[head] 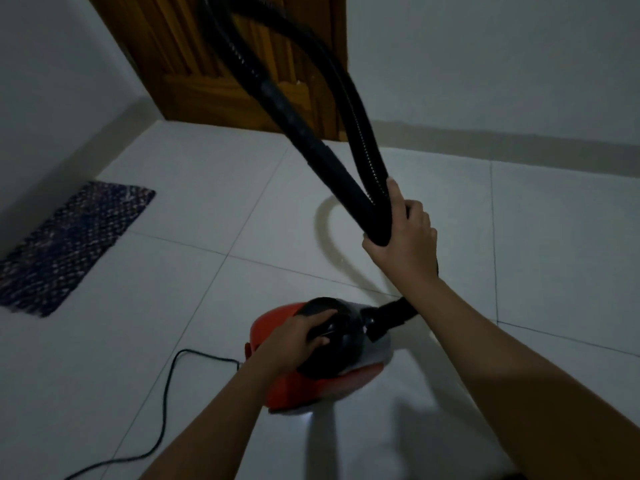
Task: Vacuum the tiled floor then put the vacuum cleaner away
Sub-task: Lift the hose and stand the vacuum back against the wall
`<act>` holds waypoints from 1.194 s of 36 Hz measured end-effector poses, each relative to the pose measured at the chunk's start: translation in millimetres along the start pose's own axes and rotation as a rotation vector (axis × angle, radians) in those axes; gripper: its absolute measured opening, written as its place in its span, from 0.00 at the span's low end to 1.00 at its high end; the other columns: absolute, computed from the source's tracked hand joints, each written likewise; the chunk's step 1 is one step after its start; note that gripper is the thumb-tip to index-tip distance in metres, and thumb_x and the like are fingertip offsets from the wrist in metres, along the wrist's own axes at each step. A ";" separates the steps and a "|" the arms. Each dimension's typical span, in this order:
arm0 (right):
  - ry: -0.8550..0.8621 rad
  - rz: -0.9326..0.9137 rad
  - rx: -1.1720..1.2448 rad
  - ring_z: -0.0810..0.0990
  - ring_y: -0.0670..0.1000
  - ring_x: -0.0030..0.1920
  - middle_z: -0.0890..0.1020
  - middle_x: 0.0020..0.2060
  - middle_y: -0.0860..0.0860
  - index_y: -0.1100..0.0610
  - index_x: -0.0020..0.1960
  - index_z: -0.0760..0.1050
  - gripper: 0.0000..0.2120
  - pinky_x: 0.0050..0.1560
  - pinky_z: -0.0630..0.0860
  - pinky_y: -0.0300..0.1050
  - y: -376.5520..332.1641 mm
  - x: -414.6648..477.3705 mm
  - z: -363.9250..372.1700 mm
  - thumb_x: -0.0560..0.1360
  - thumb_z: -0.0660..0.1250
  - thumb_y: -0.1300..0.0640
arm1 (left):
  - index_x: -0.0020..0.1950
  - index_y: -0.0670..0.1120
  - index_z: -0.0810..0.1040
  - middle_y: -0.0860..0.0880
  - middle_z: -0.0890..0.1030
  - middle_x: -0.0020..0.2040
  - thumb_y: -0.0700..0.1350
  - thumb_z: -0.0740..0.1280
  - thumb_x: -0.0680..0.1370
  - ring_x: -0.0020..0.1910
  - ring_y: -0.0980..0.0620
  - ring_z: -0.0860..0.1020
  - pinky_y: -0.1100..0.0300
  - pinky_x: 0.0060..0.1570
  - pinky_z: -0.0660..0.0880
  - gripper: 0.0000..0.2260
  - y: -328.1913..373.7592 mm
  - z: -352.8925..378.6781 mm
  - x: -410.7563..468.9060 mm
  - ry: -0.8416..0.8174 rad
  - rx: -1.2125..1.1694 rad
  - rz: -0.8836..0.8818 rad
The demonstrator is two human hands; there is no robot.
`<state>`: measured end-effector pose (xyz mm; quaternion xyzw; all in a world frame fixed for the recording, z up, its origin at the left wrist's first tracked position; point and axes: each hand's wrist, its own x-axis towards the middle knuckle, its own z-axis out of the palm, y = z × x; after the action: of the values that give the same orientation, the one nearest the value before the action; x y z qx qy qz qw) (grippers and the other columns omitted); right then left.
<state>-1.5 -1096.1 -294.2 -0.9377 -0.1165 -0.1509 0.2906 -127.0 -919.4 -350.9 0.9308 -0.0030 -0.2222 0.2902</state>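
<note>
A red and black canister vacuum cleaner (pixel 298 386) sits low in the middle, over the white tiled floor (pixel 194 216). My left hand (pixel 298 337) grips the black handle on top of it. My right hand (pixel 403 233) is closed around the black hose and wand (pixel 311 136), which are folded together into a loop rising past the top of the frame. The hose end joins the canister just below my right wrist. A black power cord (pixel 166 403) trails from the canister's left side to the bottom left.
A dark woven mat (pixel 69 251) lies on the floor by the left wall. A wooden door (pixel 214 64) stands in the far corner. A white wall with a grey skirting (pixel 519 140) runs along the back right.
</note>
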 end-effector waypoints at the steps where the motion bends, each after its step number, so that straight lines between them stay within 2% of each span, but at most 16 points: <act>1: -0.009 -0.006 0.023 0.74 0.62 0.52 0.74 0.55 0.61 0.53 0.78 0.56 0.43 0.49 0.71 0.56 -10.3 3.8 -11.6 0.68 0.72 0.53 | 0.74 0.55 0.63 0.48 0.71 0.71 0.45 0.65 0.77 0.69 0.48 0.70 0.56 0.68 0.67 0.26 3.3 -5.8 -11.8 0.014 -0.026 -0.013; 6: -0.043 -0.039 0.179 0.75 0.60 0.51 0.74 0.53 0.61 0.53 0.78 0.54 0.44 0.51 0.75 0.57 -86.5 41.9 -75.5 0.68 0.71 0.53 | 0.73 0.57 0.64 0.48 0.74 0.68 0.46 0.66 0.76 0.67 0.48 0.73 0.56 0.66 0.70 0.26 37.6 -73.2 -64.3 0.137 -0.162 -0.112; 9: -0.047 -0.059 0.271 0.75 0.61 0.51 0.74 0.52 0.62 0.50 0.77 0.52 0.44 0.51 0.76 0.59 -145.0 78.8 -117.2 0.67 0.70 0.54 | 0.72 0.56 0.66 0.50 0.75 0.67 0.45 0.67 0.76 0.66 0.50 0.73 0.64 0.62 0.67 0.25 65.7 -135.5 -97.7 0.213 -0.240 -0.209; 11: -0.065 -0.082 0.340 0.76 0.61 0.52 0.74 0.53 0.62 0.47 0.75 0.49 0.44 0.52 0.76 0.59 -187.7 108.2 -144.5 0.66 0.70 0.54 | 0.72 0.52 0.68 0.49 0.76 0.66 0.43 0.67 0.76 0.65 0.50 0.74 0.66 0.61 0.66 0.24 83.6 -181.0 -121.3 0.273 -0.328 -0.260; 17: -0.138 -0.191 0.507 0.72 0.61 0.62 0.71 0.63 0.62 0.55 0.77 0.52 0.44 0.63 0.72 0.60 -318.0 192.5 -207.8 0.69 0.74 0.57 | 0.71 0.51 0.69 0.47 0.76 0.67 0.43 0.68 0.76 0.66 0.50 0.73 0.57 0.66 0.69 0.24 111.4 -312.5 -181.3 0.439 -0.493 -0.354; 21: -0.112 -0.279 0.587 0.71 0.60 0.62 0.70 0.63 0.62 0.50 0.76 0.51 0.44 0.62 0.71 0.56 -398.4 238.0 -223.5 0.69 0.74 0.58 | 0.71 0.49 0.69 0.47 0.75 0.67 0.40 0.67 0.76 0.66 0.51 0.72 0.62 0.64 0.67 0.24 107.8 -388.2 -202.5 0.542 -0.559 -0.379; 23: -0.105 -0.320 0.598 0.71 0.60 0.63 0.70 0.64 0.62 0.47 0.76 0.51 0.44 0.63 0.71 0.57 -430.6 256.8 -221.9 0.69 0.74 0.57 | 0.72 0.49 0.68 0.46 0.74 0.68 0.40 0.67 0.76 0.67 0.50 0.71 0.61 0.66 0.67 0.24 101.2 -418.0 -207.2 0.588 -0.575 -0.388; 26: -0.113 -0.388 0.626 0.71 0.60 0.64 0.70 0.64 0.61 0.43 0.74 0.49 0.44 0.64 0.72 0.61 -487.5 286.8 -206.2 0.69 0.74 0.56 | 0.72 0.50 0.68 0.47 0.74 0.68 0.41 0.67 0.77 0.68 0.49 0.71 0.59 0.66 0.67 0.24 80.1 -468.8 -214.3 0.655 -0.610 -0.430; 30: -0.161 -0.471 0.654 0.70 0.60 0.67 0.69 0.66 0.61 0.43 0.74 0.49 0.44 0.64 0.71 0.64 -562.3 324.3 -160.0 0.69 0.74 0.55 | 0.71 0.51 0.69 0.47 0.72 0.70 0.40 0.68 0.76 0.69 0.49 0.70 0.56 0.69 0.66 0.24 25.7 -530.2 -216.0 0.720 -0.657 -0.467; 33: -0.203 -0.489 0.706 0.70 0.61 0.67 0.70 0.65 0.61 0.53 0.77 0.52 0.46 0.65 0.70 0.64 -608.3 348.3 -109.8 0.68 0.75 0.57 | 0.71 0.48 0.69 0.49 0.73 0.68 0.38 0.67 0.76 0.66 0.56 0.68 0.64 0.65 0.65 0.24 -24.8 -571.6 -211.0 0.749 -0.666 -0.491; 35: -0.222 -0.513 0.712 0.70 0.61 0.66 0.71 0.64 0.63 0.59 0.77 0.55 0.45 0.66 0.69 0.61 -635.9 360.4 -77.7 0.68 0.75 0.59 | 0.71 0.47 0.69 0.49 0.74 0.68 0.37 0.67 0.76 0.62 0.59 0.68 0.65 0.62 0.64 0.24 -59.6 -594.7 -204.8 0.755 -0.654 -0.515; 39: -0.270 -0.526 0.737 0.70 0.61 0.64 0.71 0.62 0.64 0.63 0.77 0.57 0.43 0.64 0.67 0.54 -684.3 381.3 -16.2 0.68 0.75 0.60 | 0.71 0.47 0.70 0.48 0.75 0.67 0.38 0.68 0.76 0.64 0.55 0.71 0.65 0.61 0.66 0.24 -127.5 -631.8 -194.4 0.789 -0.623 -0.592; 43: -0.335 -0.515 0.796 0.69 0.58 0.66 0.69 0.65 0.61 0.61 0.77 0.54 0.43 0.66 0.68 0.53 -728.3 407.7 49.3 0.69 0.75 0.59 | 0.70 0.52 0.70 0.48 0.76 0.65 0.39 0.69 0.75 0.65 0.48 0.73 0.58 0.63 0.70 0.24 -192.4 -666.5 -181.3 0.820 -0.618 -0.671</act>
<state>164.2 -428.7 181.5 -0.7062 -0.4377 -0.0090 0.5564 -37.3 -375.7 108.0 0.7635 0.4668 0.0842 0.4383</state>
